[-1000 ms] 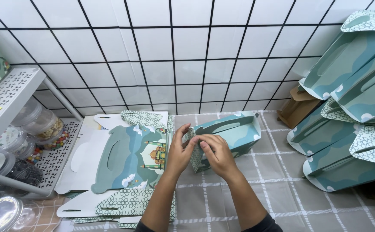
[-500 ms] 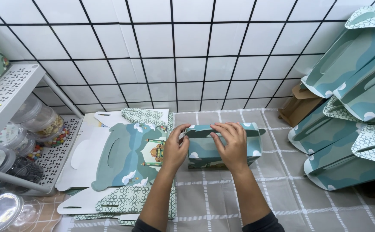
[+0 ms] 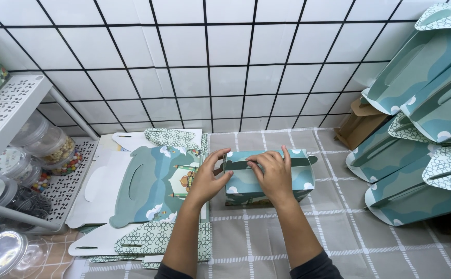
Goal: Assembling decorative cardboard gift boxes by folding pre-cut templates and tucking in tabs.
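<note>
A teal and white patterned cardboard gift box (image 3: pixel 298 181), folded into shape, stands on the grey checked tablecloth (image 3: pixel 339 243) in the middle of the view. My left hand (image 3: pixel 207 178) grips its left end, thumb and fingers around the edge. My right hand (image 3: pixel 273 173) lies over its top front, fingers pressing the top flaps. To the left lies a stack of flat, unfolded box blanks (image 3: pixel 148 191) with the same teal print.
A pile of folded teal boxes (image 3: pixel 422 129) fills the right side, with a brown cardboard box (image 3: pixel 362 124) behind it. A white perforated rack (image 3: pixel 13 108) at left holds clear lidded jars (image 3: pixel 49 147). White tiled wall behind.
The box was tilted with its open end toward me, then turned flat and upright on the cloth. Both hands have shifted, the left to its end and the right onto its top.
</note>
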